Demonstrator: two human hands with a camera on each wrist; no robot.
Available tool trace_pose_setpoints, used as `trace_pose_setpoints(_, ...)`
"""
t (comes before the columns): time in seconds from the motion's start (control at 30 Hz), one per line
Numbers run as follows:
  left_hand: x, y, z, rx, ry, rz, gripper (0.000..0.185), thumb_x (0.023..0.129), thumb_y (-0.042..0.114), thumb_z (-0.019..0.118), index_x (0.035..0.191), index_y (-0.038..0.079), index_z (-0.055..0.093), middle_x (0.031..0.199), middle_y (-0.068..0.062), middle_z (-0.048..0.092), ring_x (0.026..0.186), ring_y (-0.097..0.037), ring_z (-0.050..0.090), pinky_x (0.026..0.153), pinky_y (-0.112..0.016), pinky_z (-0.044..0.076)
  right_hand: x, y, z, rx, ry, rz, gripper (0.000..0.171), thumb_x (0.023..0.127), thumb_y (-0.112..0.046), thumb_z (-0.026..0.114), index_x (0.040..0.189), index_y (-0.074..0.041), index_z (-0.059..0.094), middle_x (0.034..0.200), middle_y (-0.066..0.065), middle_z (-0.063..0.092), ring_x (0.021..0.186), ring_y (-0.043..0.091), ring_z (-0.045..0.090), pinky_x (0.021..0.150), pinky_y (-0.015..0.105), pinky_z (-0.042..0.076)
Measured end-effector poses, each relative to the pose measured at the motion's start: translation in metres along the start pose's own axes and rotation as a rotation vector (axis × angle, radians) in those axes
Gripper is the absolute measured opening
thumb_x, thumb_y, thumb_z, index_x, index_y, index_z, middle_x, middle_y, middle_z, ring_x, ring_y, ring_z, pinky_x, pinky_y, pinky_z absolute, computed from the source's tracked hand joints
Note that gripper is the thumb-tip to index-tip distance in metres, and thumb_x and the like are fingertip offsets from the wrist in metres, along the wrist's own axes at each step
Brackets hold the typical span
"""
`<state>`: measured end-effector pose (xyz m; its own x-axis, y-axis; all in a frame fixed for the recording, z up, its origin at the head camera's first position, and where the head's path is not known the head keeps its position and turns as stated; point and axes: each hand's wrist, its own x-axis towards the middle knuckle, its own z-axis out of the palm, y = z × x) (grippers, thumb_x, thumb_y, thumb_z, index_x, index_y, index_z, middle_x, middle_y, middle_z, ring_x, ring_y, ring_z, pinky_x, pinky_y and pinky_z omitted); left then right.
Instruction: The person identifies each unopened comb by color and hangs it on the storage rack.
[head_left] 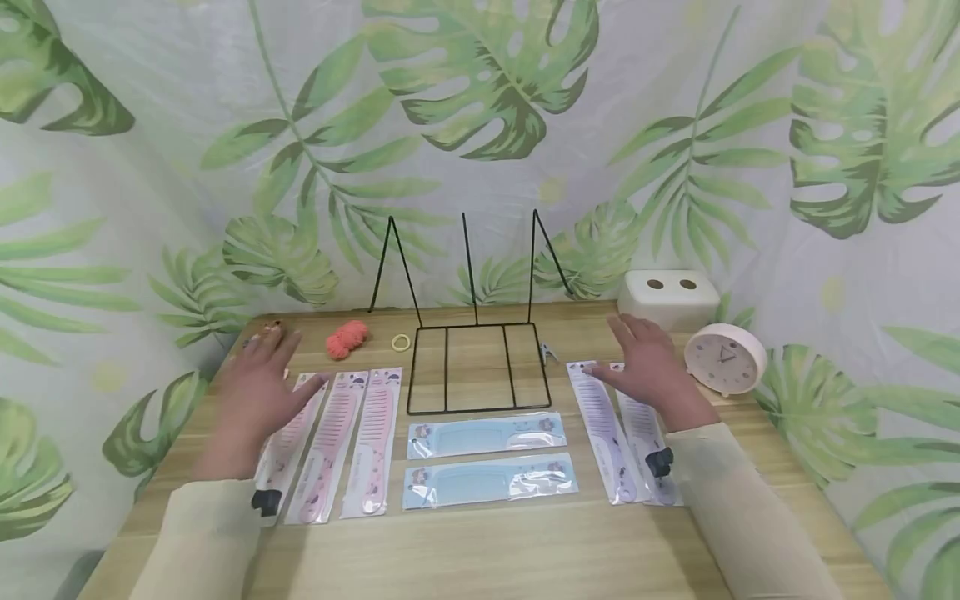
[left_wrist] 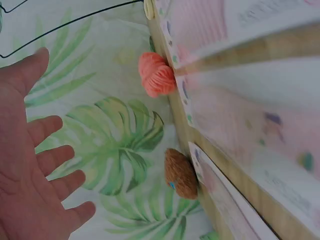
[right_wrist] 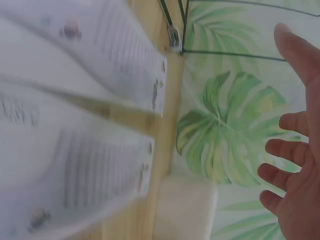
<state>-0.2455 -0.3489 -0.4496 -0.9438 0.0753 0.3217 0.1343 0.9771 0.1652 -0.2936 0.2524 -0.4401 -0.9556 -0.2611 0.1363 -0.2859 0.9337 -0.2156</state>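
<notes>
My left hand [head_left: 258, 387] is over the left side of the table with its fingers spread, holding nothing. Beneath and beside it lie three pink combs [head_left: 378, 442] in clear-fronted packs, partly covered by the hand. On the right, my right hand [head_left: 648, 367] has its fingers extended and holds nothing. It overlaps the upper ends of two purple combs [head_left: 606, 433] in similar packs. Between the hands, two light-blue packs [head_left: 486, 435] lie crosswise, one in front of the other. Both palms show bare in the wrist views, the left hand [left_wrist: 37, 155] and the right hand [right_wrist: 300, 160].
A black wire rack [head_left: 446, 371] stands behind the blue packs. Coral yarn [head_left: 347, 339], a yellowish ring [head_left: 393, 342] and a brown fuzzy thing [left_wrist: 180, 174] lie toward the back left. A small clip [head_left: 548, 353], white box [head_left: 667, 300] and round clock [head_left: 725, 358] are at right.
</notes>
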Motion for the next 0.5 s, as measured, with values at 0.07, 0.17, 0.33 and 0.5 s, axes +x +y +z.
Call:
trace_pose_setpoints(0.07, -0.008, -0.010, -0.001, -0.021, -0.012, -0.020, 0.092, 0.102, 0.060, 0.067, 0.165, -0.001, 0.040, 0.171, -0.033, 0.033, 0.156, -0.061, 0.029, 0.123, -0.078, 0.028, 0.001, -0.007, 0.005, 0.070, -0.032, 0.001, 0.106, 0.098, -0.063, 0.071, 0.172, -0.002, 0.026, 0.175, 0.029, 0.029, 0.161, 0.055, 0.026, 0.132, 0.070, 0.024)
trace_pose_setpoints(0.17, -0.022, -0.026, -0.002, -0.067, -0.044, -0.067, 0.094, 0.104, 0.059, 0.065, 0.168, -0.002, 0.033, 0.172, -0.034, 0.030, 0.155, -0.062, 0.030, 0.118, -0.079, 0.033, 0.003, -0.016, 0.014, 0.139, -0.069, -0.005, 0.106, 0.098, -0.061, 0.073, 0.171, 0.000, 0.027, 0.173, 0.031, 0.032, 0.160, 0.054, 0.030, 0.130, 0.068, 0.030)
trace_pose_setpoints(0.33, -0.038, -0.043, -0.004, -0.098, -0.126, -0.159, 0.095, 0.107, 0.063, 0.057, 0.170, -0.001, 0.027, 0.171, -0.039, 0.025, 0.147, -0.069, 0.034, 0.110, -0.084, 0.037, 0.006, -0.028, 0.030, 0.174, -0.121, -0.028, 0.100, 0.099, -0.055, 0.075, 0.169, 0.002, 0.032, 0.167, 0.034, 0.042, 0.155, 0.055, 0.041, 0.126, 0.067, 0.038)
trace_pose_setpoints(0.5, -0.048, -0.054, -0.007, -0.094, -0.199, -0.223, 0.094, 0.107, 0.066, 0.054, 0.166, -0.003, 0.033, 0.167, -0.041, 0.032, 0.139, -0.072, 0.039, 0.106, -0.083, 0.040, 0.012, -0.036, 0.045, 0.166, -0.188, -0.054, 0.089, 0.101, -0.047, 0.075, 0.163, 0.007, 0.041, 0.160, 0.034, 0.052, 0.149, 0.051, 0.050, 0.124, 0.063, 0.043)
